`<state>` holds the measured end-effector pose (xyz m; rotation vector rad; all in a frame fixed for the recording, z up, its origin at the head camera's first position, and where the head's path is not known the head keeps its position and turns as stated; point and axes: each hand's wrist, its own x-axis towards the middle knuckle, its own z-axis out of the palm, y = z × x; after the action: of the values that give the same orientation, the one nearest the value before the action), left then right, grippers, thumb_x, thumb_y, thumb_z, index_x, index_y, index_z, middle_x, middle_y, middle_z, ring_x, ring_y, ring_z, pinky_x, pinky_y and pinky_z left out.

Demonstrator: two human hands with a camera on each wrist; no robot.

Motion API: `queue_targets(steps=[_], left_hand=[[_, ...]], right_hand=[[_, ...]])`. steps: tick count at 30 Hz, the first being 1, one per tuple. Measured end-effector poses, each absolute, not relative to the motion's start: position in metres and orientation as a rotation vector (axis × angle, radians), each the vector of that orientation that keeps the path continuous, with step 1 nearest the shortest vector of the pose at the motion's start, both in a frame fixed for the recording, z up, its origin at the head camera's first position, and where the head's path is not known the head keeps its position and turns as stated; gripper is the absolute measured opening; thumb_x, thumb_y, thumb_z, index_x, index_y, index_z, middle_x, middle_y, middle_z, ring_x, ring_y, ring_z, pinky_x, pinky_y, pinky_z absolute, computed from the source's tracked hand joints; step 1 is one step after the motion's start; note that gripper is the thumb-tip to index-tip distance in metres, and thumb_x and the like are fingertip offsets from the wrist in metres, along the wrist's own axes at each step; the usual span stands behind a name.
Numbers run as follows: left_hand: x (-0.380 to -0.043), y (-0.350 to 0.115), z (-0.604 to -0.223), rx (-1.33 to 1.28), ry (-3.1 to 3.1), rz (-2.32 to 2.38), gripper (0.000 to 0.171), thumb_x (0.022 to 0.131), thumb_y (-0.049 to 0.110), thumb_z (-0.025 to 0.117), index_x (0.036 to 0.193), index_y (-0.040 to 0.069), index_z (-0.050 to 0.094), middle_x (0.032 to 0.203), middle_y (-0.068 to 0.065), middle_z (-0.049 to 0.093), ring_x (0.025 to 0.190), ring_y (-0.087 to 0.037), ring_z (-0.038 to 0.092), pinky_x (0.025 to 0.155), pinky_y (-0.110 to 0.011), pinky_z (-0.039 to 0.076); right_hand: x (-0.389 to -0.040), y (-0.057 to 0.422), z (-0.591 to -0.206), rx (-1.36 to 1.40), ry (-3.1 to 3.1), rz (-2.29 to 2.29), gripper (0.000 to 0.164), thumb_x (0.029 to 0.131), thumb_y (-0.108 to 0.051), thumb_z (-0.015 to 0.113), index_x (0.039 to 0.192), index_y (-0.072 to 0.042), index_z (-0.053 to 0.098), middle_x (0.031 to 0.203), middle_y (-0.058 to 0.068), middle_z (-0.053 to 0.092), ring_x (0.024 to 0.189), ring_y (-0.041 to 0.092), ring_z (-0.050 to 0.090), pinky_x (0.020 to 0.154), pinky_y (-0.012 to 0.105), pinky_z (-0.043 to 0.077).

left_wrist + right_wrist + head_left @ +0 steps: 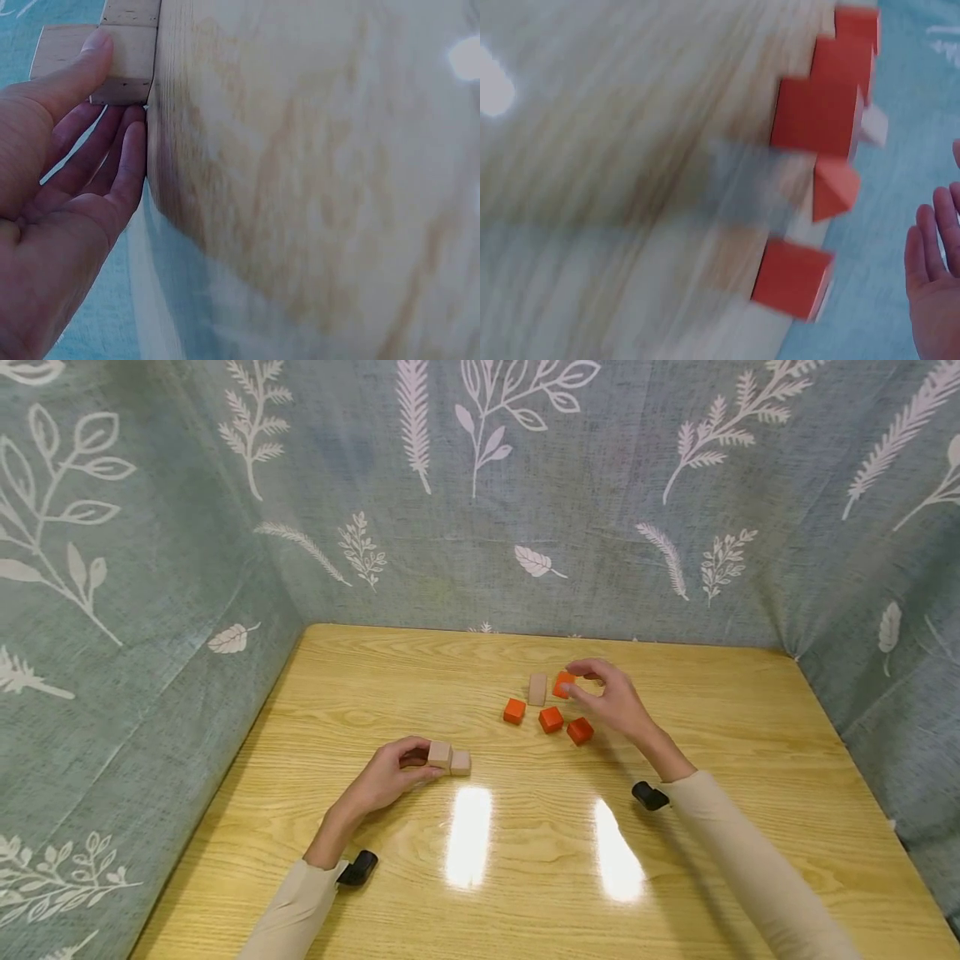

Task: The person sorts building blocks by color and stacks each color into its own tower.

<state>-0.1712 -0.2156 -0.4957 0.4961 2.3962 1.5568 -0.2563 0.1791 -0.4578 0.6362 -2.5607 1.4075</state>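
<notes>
My left hand (pixel 393 774) pinches plain wooden blocks at the table's left-centre. One pale block (pixel 439 752) sits raised there, and a lower block (pixel 461 763) lies against its right side. In the left wrist view the thumb lies across the upper block (pixel 60 51) and a block under it (pixel 127 64); the other fingers are behind them. Over an orange-red block (pixel 563 686) hovers my right hand (pixel 611 697), thumb and fingers apart. The right wrist view shows that hand (pixel 937 277) with fairly straight fingers, away from several red blocks (pixel 817 116).
Near the right hand lie three more red blocks, left (pixel 514 711), middle (pixel 551 719) and right (pixel 580 731). A longer pale wooden block (pixel 537 689) lies beside them. Patterned grey-green cloth (pixel 450 560) hangs around the wooden table (pixel 375 685).
</notes>
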Motion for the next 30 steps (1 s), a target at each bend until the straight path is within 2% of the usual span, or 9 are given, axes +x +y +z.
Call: queue_targets(steps=[5,14,30], left_hand=[[-0.17,-0.216,-0.495,0.494,2.385,1.559,0.038,0.094,0.01,0.076,0.129,0.001,0.065,0.124,-0.016,0.065,0.113,-0.032,0.066,0.089,-0.029,0.056],[-0.17,-0.215,-0.496,0.5,2.399,1.546,0.039,0.094,0.011,0.076,0.13,0.001,0.065,0.124,-0.015,0.065,0.115,-0.031,0.065,0.092,-0.031,0.055],[-0.17,-0.217,-0.497,0.498,2.389,1.564,0.036,0.094,0.011,0.076,0.128,0.003,0.066,0.123,-0.014,0.066,0.113,-0.03,0.066,0.091,-0.031,0.056]], right_hand=[[-0.266,0.198,-0.461,0.563,-2.535,1.385,0.035,0.098,-0.012,0.073,0.129,0.002,0.065,0.127,0.025,0.064,0.117,0.045,0.058,0.096,0.061,0.047],[-0.277,0.219,-0.47,0.439,-2.55,1.37,0.037,0.1,-0.012,0.07,0.132,0.004,0.062,0.133,0.026,0.061,0.124,0.042,0.054,0.107,0.058,0.04],[-0.293,0.231,-0.483,0.388,-2.651,1.314,0.042,0.1,-0.007,0.067,0.136,0.012,0.056,0.138,0.032,0.051,0.126,0.049,0.049,0.109,0.062,0.039]])
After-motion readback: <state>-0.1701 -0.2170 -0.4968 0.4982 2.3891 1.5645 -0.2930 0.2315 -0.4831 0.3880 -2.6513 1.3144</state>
